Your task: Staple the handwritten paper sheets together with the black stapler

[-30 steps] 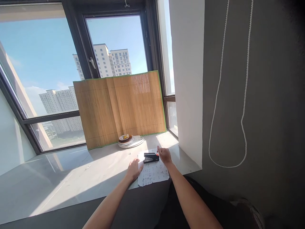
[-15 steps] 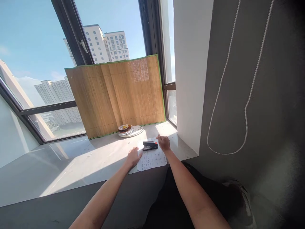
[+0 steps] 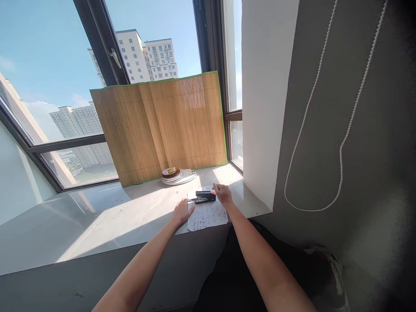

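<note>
A black stapler with a red patch at its right end lies on a sheet of handwritten paper. From its left end a thin metal part sticks out toward my left hand. That hand lies at the paper's left edge, thumb apart from the fingers, with the fingertips near the metal part. My right hand is curled at the stapler's red end; its fingers are closed there and partly hide that end. The paper reaches the front edge of the sill.
The pale sill runs along the window. Behind the stapler sits a stack of round dishes, in front of a bamboo mat leaning on the glass. A beaded blind cord hangs at the right, by a white wall corner.
A thin metal part now sticks out of the stapler's left end. Both hands stay in nearly the same places, and the whole view has shifted slightly.
</note>
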### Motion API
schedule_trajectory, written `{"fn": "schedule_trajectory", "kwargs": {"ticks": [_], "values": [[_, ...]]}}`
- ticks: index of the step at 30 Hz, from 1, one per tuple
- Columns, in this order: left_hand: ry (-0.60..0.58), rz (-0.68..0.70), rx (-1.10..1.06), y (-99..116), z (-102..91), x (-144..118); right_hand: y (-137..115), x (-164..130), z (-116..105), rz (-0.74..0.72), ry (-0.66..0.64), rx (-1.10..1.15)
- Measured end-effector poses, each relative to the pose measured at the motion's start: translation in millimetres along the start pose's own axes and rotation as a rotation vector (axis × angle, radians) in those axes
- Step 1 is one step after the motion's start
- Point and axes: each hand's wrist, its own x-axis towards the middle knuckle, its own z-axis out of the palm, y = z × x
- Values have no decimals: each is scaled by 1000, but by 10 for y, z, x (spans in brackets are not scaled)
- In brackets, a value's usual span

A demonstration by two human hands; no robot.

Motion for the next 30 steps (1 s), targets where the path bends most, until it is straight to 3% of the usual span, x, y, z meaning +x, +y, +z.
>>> {"fn": "schedule_trajectory", "kwargs": {"ticks": [4, 9, 12, 14, 18, 22, 25, 30], "values": [[10, 4, 23, 15, -4, -7, -12, -5, 97, -74, -121, 152], [10, -31, -7, 69, -32, -32, -77, -28, 230, -68, -284, 112], [28, -37, -137, 92, -59, -40, -150, -53, 215, -65, -264, 95], [107, -46, -314, 95, -109, -37, -207, -76, 174, -114, -189, 71], [346, -267, -953, 84, -315, -26, -319, -111, 97, -342, -12, 27], [253, -468, -1653, 84, -461, -63, -416, -128, 110, -684, 75, -61], [181, -496, -1798, 68, -385, -116, -492, -153, 175, -885, 15, -162], [130, -443, -1675, -6, -180, -139, -605, -198, 277, -1030, -94, -266]]}}
